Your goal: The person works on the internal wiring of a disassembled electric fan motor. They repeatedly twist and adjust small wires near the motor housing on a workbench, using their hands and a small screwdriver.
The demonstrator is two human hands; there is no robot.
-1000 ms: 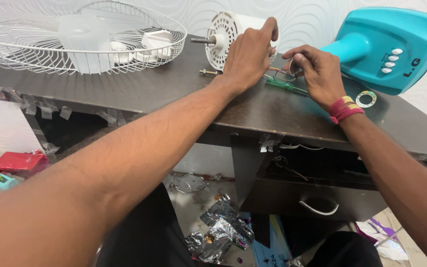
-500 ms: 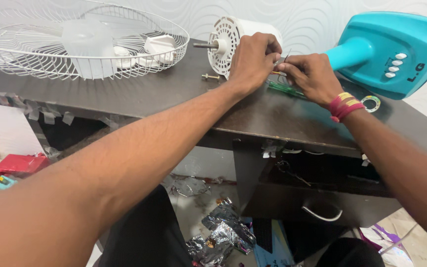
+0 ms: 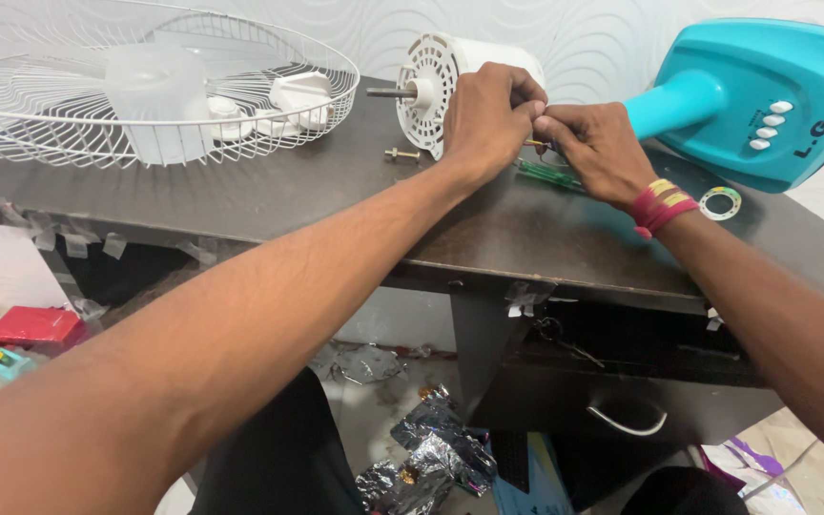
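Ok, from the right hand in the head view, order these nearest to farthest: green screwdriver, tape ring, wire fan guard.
1. Green screwdriver: on the desk right beside the right hand, partly under it.
2. Tape ring: on the desk, off to its right.
3. Wire fan guard: far left end of the desk.

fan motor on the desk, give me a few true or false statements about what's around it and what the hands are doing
1. The left hand rests on the white fan motor. True.
2. The motor's shaft points toward the teal fan base. False: it points away from it, toward the white wire guard.
3. The right hand is at the motor's rear, meeting the left hand's fingertips. True.
4. A green screwdriver lies on the dark desk under the hands. True.
5. The tape ring sits inside the wire guard. False: it lies on the desk beside the teal base.
6. The right wrist is bare. False: it wears red and yellow bands.
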